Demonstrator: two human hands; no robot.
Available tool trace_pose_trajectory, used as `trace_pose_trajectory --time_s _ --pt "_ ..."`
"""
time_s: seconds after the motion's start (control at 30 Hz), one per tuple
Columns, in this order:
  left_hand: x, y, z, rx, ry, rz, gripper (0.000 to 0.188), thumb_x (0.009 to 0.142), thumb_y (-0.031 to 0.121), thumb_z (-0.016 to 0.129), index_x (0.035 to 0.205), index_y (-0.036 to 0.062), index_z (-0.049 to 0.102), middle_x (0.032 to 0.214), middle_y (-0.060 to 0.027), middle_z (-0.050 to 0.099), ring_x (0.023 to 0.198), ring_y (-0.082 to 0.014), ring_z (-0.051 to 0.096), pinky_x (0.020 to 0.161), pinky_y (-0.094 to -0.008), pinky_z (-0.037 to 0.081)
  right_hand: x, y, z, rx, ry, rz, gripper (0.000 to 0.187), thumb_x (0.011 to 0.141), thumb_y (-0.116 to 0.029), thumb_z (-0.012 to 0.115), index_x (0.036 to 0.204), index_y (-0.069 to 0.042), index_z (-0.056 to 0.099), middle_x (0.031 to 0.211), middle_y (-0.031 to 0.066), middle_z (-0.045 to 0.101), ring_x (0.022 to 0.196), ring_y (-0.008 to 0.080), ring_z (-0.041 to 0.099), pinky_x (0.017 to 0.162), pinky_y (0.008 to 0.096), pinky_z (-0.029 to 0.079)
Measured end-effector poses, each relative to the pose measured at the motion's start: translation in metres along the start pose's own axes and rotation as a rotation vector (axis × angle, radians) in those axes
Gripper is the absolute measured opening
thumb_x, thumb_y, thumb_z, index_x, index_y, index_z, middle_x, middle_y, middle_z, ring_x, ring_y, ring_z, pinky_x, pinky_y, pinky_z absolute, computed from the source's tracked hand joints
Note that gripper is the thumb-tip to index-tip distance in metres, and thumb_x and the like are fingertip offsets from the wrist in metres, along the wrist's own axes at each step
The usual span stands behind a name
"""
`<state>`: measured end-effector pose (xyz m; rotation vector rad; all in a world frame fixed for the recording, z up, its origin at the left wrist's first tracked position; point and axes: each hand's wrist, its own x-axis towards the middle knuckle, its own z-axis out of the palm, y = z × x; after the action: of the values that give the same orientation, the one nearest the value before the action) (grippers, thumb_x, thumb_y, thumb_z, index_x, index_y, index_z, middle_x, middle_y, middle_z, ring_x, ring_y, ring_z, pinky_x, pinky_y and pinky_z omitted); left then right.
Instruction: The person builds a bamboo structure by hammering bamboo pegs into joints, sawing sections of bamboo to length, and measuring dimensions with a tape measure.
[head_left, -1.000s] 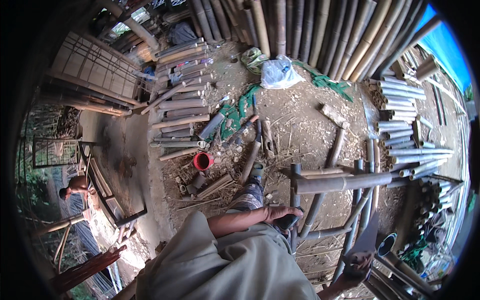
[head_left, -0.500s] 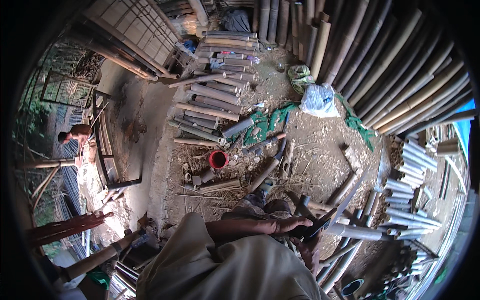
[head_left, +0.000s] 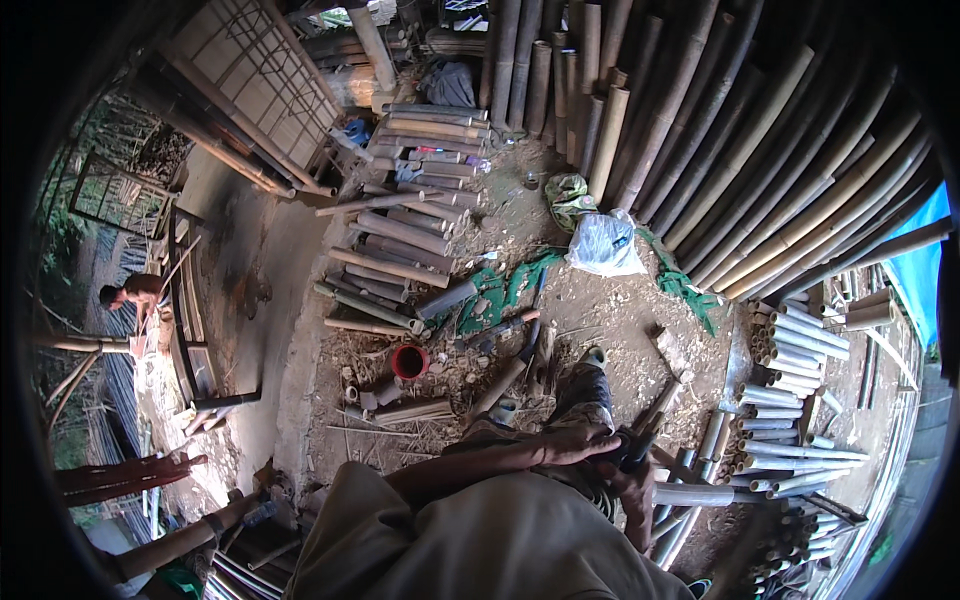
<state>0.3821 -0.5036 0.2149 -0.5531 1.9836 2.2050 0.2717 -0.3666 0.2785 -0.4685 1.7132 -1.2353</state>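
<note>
My left hand (head_left: 580, 446) reaches across my body from the left. Its fingers are closed at a dark, narrow object (head_left: 634, 452) whose kind I cannot make out. My right hand (head_left: 632, 488) is bent around the near side of the same object, with its fingers partly hidden. Both hands are close together in front of my waist. Just right of them lies a grey bamboo pole (head_left: 702, 495). Beyond my hands, my legs (head_left: 582, 400) in patterned trousers stand among shavings and offcuts.
A red bucket (head_left: 409, 361) stands on the littered ground. Cut bamboo lengths (head_left: 405, 235) lie in rows behind it. Tall bamboo poles (head_left: 690, 130) lean at the back right, near a clear plastic bag (head_left: 607, 244). Another person (head_left: 140, 292) is bent over at far left. Stacked tubes (head_left: 790, 400) lie right.
The long thin grey blade that stuck out past my hands no longer shows. My hands have drawn closer together around the dark object. My view has shifted slightly, and one leg has stepped forward.
</note>
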Motion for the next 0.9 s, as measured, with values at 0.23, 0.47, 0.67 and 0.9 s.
trace_pose_trajectory --time_s 0.23,0.47,0.67,0.9 --pt "0.091 -0.075 -0.078 -0.006 0.296 -0.338 0.037 0.093 0.037 0.058 0.108 0.0040 0.067 0.098 -0.0072 0.069 0.083 -0.0142 0.063 0.073 -0.0286 0.049 0.069 -0.008 -0.153 -0.045 0.129 0.259 0.036 0.069 -0.030 0.077 0.092 -0.004 0.065 0.071 0.0007 0.063 0.050 0.0070 0.051 0.042 0.0238 0.039" --pt "0.054 -0.173 -0.154 0.008 0.761 -0.834 0.032 0.085 0.036 0.066 0.099 0.0073 0.065 0.080 -0.0080 0.065 0.068 -0.0196 0.062 0.064 -0.0348 0.050 0.113 0.006 -0.281 -0.236 0.029 0.396 0.051 0.067 -0.034 0.082 0.103 -0.003 0.063 0.085 0.0043 0.065 0.076 0.0154 0.060 0.067 0.0303 0.046" --pt "0.159 -0.105 -0.205 0.192 0.515 -0.930 0.029 0.087 0.031 0.062 0.105 0.0076 0.063 0.086 -0.0095 0.065 0.074 -0.0197 0.062 0.067 -0.0338 0.050 0.093 0.025 -0.300 0.037 0.204 0.327 0.068 0.062 -0.048 0.083 0.102 0.002 0.060 0.079 0.0112 0.063 0.080 0.0205 0.061 0.073 0.0338 0.046" --pt "0.363 -0.025 -0.237 0.328 0.091 -0.576 0.028 0.090 0.027 0.058 0.111 0.0080 0.061 0.094 -0.0113 0.064 0.081 -0.0198 0.062 0.071 -0.0326 0.051 0.090 0.014 -0.278 0.275 0.497 0.240 0.078 0.060 -0.041 0.083 0.117 0.002 0.051 0.105 0.0148 0.064 0.100 0.0248 0.059 0.087 0.0365 0.044"
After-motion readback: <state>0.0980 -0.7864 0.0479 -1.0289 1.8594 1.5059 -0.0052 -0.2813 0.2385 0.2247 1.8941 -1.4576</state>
